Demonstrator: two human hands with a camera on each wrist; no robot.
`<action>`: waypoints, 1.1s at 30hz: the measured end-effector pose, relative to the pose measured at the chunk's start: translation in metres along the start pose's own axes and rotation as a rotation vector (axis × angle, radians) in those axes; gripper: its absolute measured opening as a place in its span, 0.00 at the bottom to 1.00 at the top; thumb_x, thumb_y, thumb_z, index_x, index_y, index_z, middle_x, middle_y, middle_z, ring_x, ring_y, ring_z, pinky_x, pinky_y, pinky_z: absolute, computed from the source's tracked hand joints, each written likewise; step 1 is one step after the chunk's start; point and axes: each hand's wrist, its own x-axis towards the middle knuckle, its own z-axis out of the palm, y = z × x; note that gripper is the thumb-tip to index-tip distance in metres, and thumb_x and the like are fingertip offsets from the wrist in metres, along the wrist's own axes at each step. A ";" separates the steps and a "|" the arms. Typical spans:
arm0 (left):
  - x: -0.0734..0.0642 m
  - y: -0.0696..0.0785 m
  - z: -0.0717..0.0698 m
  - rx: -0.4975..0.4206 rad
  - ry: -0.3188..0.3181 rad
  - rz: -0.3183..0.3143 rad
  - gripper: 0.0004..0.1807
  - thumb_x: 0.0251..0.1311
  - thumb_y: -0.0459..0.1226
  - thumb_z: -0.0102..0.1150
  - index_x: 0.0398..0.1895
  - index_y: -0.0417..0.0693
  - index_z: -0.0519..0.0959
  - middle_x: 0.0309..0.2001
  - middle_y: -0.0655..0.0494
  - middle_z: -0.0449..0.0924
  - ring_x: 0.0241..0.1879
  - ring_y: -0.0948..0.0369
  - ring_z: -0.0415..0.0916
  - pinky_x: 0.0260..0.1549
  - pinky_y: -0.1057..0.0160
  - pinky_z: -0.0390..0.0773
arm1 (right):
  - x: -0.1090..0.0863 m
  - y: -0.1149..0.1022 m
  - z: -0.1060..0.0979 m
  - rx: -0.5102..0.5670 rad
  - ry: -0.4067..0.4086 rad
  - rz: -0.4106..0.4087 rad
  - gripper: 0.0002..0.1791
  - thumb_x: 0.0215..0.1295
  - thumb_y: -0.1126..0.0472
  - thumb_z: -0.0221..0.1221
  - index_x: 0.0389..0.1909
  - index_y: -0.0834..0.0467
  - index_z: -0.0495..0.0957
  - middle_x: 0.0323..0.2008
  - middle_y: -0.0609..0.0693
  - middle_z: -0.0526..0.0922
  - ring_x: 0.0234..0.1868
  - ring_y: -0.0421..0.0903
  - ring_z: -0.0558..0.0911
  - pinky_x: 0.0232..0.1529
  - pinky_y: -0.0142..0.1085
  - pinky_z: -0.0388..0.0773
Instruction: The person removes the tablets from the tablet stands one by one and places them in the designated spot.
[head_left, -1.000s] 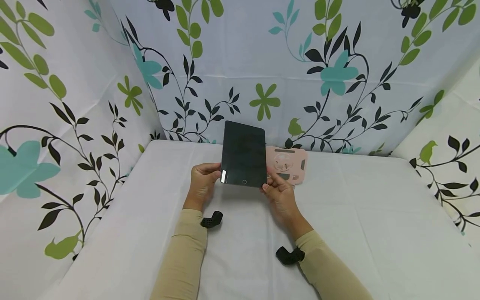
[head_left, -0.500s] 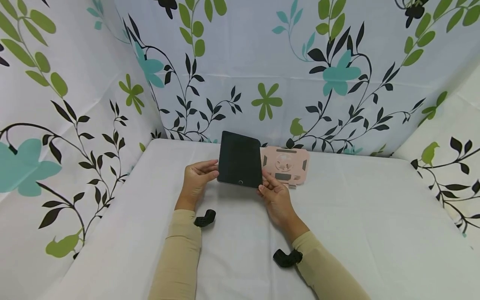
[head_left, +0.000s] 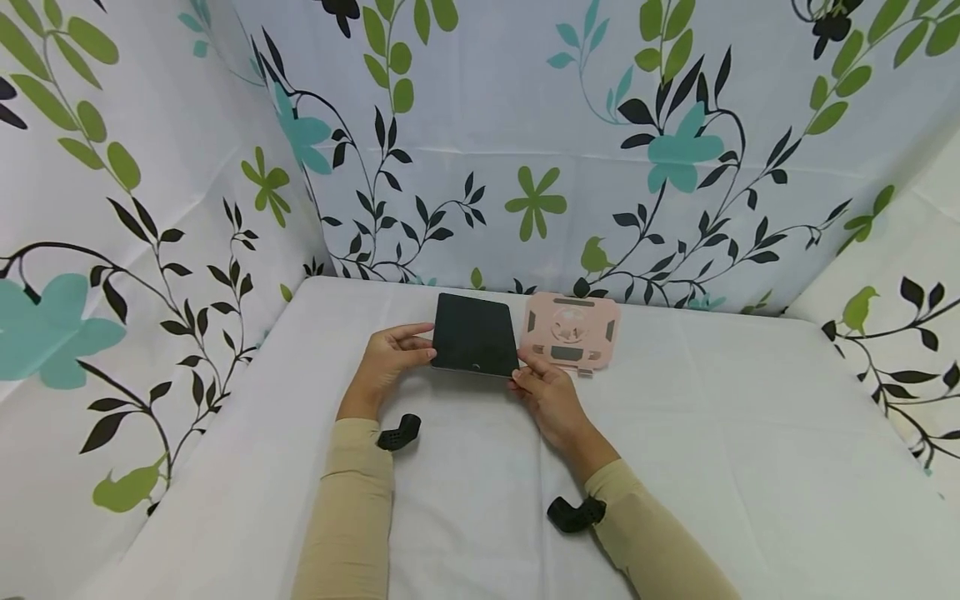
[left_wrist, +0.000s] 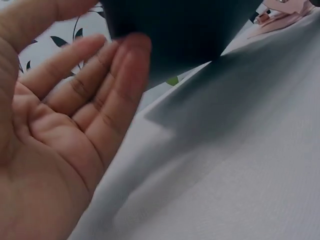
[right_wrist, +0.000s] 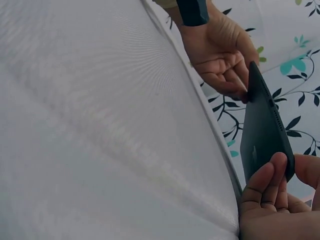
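A dark tablet (head_left: pixel 474 333) is held above the white table, its screen tilted toward me and its home button at the near edge. My left hand (head_left: pixel 384 367) pinches its left edge between thumb and fingers. At the lower right corner, my right hand (head_left: pixel 553 402) pinches it too. In the right wrist view, the tablet (right_wrist: pixel 265 125) shows its back and side edge, with fingertips behind it and a thumb in front. The left wrist view has the left hand's fingers (left_wrist: pixel 127 75) under the tablet's back (left_wrist: pixel 175 35), and its shadow falls on the cloth.
A pink tablet case (head_left: pixel 572 332) with cut-out slots lies just right of the tablet, near the table's back edge. The table (head_left: pixel 675 433) has a white cloth. Patterned curtains (head_left: pixel 465 108) with leaves stand behind and at both sides. Each wrist wears a black camera (head_left: pixel 576 515).
The tablet has come down and tipped back, nearer to lying flat. Both hands have shifted slightly left with it, and more of the pink case shows. Both keep their hold.
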 end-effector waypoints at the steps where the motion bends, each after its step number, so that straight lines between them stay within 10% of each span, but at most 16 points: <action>1: 0.000 0.000 -0.001 -0.011 0.005 -0.030 0.30 0.57 0.20 0.66 0.65 0.27 0.73 0.31 0.64 0.88 0.32 0.68 0.85 0.35 0.70 0.85 | 0.000 0.000 0.000 0.001 0.002 0.006 0.32 0.75 0.72 0.52 0.77 0.66 0.58 0.36 0.44 0.75 0.41 0.38 0.82 0.50 0.28 0.82; 10: 0.002 -0.004 0.002 0.016 0.158 -0.303 0.31 0.54 0.22 0.68 0.65 0.35 0.77 0.32 0.58 0.88 0.29 0.66 0.84 0.32 0.70 0.83 | 0.004 0.009 -0.001 -0.120 0.052 0.027 0.29 0.72 0.73 0.55 0.73 0.66 0.66 0.49 0.54 0.75 0.47 0.40 0.83 0.50 0.28 0.83; 20: 0.001 0.005 0.009 0.158 0.196 -0.346 0.27 0.56 0.27 0.70 0.62 0.36 0.79 0.45 0.46 0.87 0.35 0.62 0.86 0.38 0.67 0.86 | 0.002 0.006 0.000 -0.328 0.101 0.029 0.23 0.71 0.70 0.59 0.65 0.66 0.75 0.59 0.64 0.79 0.46 0.41 0.86 0.48 0.29 0.84; 33: -0.001 0.026 0.031 0.733 0.237 -0.367 0.27 0.64 0.44 0.66 0.66 0.48 0.78 0.56 0.42 0.84 0.46 0.53 0.86 0.45 0.57 0.83 | -0.004 0.007 0.000 -0.465 0.146 -0.042 0.14 0.70 0.66 0.62 0.54 0.63 0.84 0.50 0.59 0.87 0.42 0.41 0.87 0.46 0.30 0.85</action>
